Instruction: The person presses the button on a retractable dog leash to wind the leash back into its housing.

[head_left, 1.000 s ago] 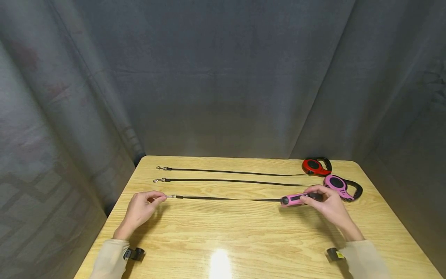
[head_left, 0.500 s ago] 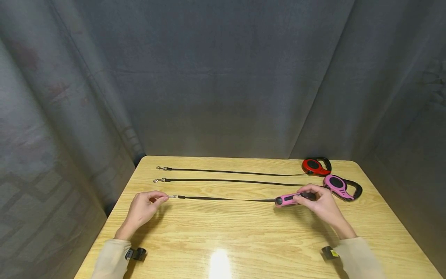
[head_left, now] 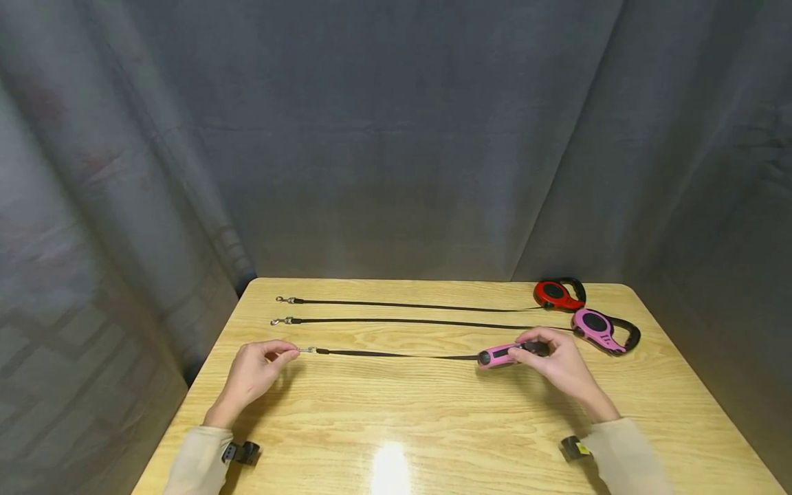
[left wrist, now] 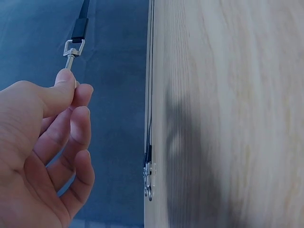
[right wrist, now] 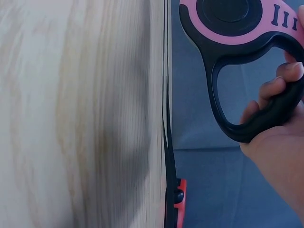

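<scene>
Between thumb and index finger, my left hand [head_left: 254, 375] pinches the metal snap hook [left wrist: 71, 53] of a retractable dog leash. From the hook a black strap [head_left: 396, 355] stretches across to the leash's pink casing [head_left: 495, 356]. My right hand [head_left: 559, 361] grips this casing by its black handle [right wrist: 280, 107], fingers curled through the loop. In the right wrist view, pink casing and handle are held above the table. Behind them lies a second pink leash [head_left: 595, 323], its strap drawn out to a hook [head_left: 281, 321] at the left.
At the back right lies a red retractable leash [head_left: 553, 294], its strap running left to a hook [head_left: 286, 300]. All rest on a wooden table [head_left: 396, 405], with grey curtains [head_left: 396, 151] at its back and sides.
My right hand has moved left with the pink leash casing, so the strap between the hands is shorter. The left hand stays nearly still on the hook.
</scene>
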A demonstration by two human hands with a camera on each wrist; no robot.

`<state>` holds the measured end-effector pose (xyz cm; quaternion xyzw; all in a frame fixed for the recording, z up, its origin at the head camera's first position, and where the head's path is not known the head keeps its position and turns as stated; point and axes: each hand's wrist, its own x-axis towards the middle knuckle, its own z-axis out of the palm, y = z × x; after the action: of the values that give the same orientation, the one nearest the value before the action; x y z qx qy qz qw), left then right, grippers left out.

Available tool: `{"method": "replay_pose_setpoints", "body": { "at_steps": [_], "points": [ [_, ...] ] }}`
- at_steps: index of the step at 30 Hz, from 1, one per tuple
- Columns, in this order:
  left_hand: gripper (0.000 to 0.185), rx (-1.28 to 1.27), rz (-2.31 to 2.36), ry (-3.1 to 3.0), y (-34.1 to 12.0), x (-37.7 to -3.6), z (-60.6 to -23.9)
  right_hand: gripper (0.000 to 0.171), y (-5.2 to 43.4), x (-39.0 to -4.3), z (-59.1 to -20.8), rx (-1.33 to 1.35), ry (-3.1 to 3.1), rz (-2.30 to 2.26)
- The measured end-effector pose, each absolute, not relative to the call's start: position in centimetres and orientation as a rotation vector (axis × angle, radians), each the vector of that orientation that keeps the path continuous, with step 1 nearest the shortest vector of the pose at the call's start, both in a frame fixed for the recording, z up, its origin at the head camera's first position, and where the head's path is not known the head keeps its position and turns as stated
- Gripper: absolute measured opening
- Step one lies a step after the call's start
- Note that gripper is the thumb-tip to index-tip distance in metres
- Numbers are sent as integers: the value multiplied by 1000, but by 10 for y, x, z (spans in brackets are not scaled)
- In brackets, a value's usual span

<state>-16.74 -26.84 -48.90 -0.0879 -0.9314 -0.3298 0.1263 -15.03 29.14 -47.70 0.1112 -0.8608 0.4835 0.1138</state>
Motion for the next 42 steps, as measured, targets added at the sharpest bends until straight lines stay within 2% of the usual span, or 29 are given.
{"method": "replay_pose_setpoints", "body": {
  "at_steps": [42],
  "points": [
    [7,-369,-970,-2709,-249,-167,-493,14,252,-157,-487,428,-2553,1498]
  ]
}}
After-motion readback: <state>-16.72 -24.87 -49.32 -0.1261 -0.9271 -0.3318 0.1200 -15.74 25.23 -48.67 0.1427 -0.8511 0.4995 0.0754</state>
